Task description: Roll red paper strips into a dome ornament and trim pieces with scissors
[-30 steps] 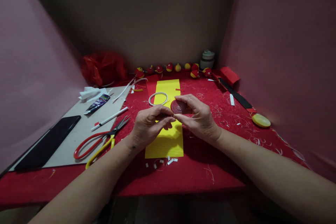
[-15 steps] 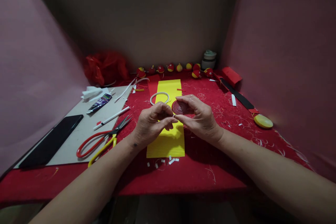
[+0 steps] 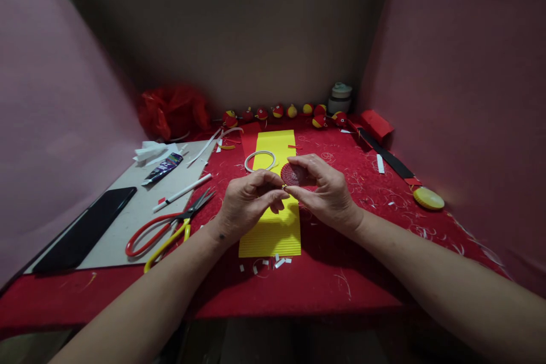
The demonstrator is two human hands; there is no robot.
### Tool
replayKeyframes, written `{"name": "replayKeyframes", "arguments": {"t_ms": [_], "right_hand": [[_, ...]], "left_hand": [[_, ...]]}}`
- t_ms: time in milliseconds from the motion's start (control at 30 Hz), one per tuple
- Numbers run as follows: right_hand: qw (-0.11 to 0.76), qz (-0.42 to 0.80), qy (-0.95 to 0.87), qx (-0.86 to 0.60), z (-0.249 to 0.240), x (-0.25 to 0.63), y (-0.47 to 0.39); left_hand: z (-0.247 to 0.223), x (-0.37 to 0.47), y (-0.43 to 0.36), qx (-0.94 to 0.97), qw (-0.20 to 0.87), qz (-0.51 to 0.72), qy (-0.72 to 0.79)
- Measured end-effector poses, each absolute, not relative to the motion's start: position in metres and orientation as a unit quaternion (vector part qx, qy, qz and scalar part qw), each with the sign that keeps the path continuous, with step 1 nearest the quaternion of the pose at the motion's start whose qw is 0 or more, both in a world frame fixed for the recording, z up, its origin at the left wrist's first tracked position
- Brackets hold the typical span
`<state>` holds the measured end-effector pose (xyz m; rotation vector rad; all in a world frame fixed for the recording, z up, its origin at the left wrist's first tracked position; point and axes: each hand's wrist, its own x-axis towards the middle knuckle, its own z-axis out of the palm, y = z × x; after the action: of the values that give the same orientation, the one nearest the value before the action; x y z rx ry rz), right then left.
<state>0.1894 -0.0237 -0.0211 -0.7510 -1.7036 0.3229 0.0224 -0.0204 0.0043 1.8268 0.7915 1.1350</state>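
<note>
Disc [image 3: 291,175], red, ridged, is held up over the ribbed yellow sheet [image 3: 273,239], mid-table, back from the front edge of the table [image 3: 298,297]. Right hand [image 3: 327,190] has it in its grip, fingers far side, thumb near side. Left hand [image 3: 243,199] pinched closed by the near rim; can't tell on what. Looks light, coiled paper probably: take the rim, go easy, face may dent or pop out.

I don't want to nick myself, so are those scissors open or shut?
Slightly open: the scissors lie with their handle loops spread and blade tips a little apart.
</note>
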Motion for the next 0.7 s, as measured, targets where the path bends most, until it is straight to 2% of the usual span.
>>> {"name": "replayKeyframes", "arguments": {"t_ms": [700], "right_hand": [[0.574,0.148,-0.734,-0.33,-0.0242,0.1899,-0.0222]], "left_hand": [[-0.0033,0.0188,-0.0134,0.737,0.424,0.429,0.306]]}}
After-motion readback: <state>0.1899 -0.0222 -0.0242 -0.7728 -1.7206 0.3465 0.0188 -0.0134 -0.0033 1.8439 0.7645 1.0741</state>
